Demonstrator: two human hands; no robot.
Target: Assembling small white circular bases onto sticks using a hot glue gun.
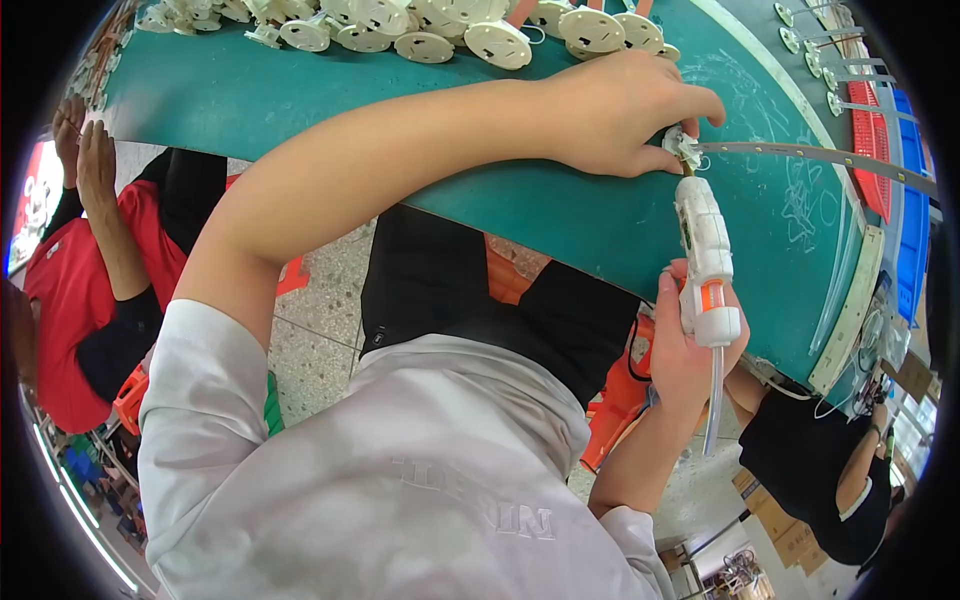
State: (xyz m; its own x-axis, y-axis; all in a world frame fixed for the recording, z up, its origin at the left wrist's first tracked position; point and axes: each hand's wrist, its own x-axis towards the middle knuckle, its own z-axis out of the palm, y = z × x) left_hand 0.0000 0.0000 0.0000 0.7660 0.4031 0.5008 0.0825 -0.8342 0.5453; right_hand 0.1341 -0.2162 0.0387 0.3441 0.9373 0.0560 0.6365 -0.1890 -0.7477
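My left arm reaches across the green table, and my left hand [630, 115] pinches a small white part [683, 147] between thumb and fingers. From that part a narrow grey strip [800, 152] with small dots along it runs out to the right. My right hand [690, 365] is wrapped around a white hot glue gun [706, 235] with an orange section. Its nozzle tip touches or nearly touches the white part; the exact contact is too small to tell. A translucent glue stick [716, 400] sticks out of its rear end.
Many cream round-based pieces [498, 45] are heaped along the table's far edge. Beyond the right edge lie a red basket [870, 150], a blue bin [908, 215] and several disc-ended strips [835, 75]. Co-workers are at the left, in red [75, 320], and lower right, in black [815, 470].
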